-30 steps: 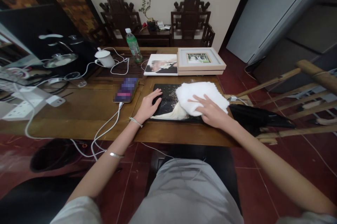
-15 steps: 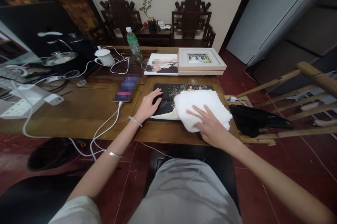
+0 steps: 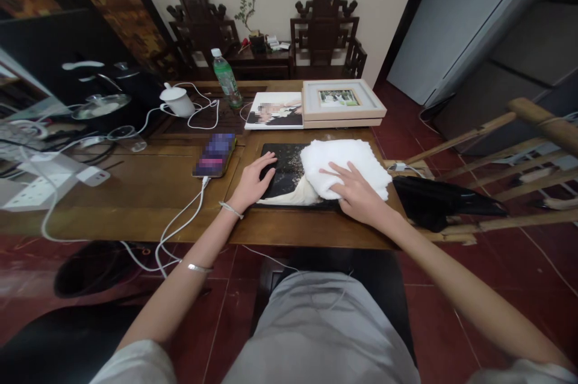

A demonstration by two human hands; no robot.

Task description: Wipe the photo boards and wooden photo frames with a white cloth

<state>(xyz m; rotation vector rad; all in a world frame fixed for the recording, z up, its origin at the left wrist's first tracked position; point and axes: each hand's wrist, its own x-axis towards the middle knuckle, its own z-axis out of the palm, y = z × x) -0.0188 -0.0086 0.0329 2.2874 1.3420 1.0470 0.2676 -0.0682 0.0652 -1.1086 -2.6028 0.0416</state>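
A dark photo panel (image 3: 282,170) with a pale gown at its lower edge lies flat on the wooden table. My left hand (image 3: 253,179) rests on its left edge, fingers stretched out, gripping nothing. Over the panel's right half is a folded, fluffy white towel (image 3: 365,161). My right hand (image 3: 359,191) holds this towel against the panel, with spread fingers pressing on top. The towel hides the panel's right part and upper right corner.
Behind the panel lie a white-edged photo print (image 3: 275,110) and stacked pale frames (image 3: 345,101). Left of it are a charging phone (image 3: 214,155), a green-labelled bottle (image 3: 226,80), a lidded white cup (image 3: 177,101) and a power strip (image 3: 36,191). A bamboo chair (image 3: 478,137) stands at right.
My right hand and the towel have slid up and slightly left across the panel, uncovering its lower right edge and covering its upper right part. My left hand stays in place.
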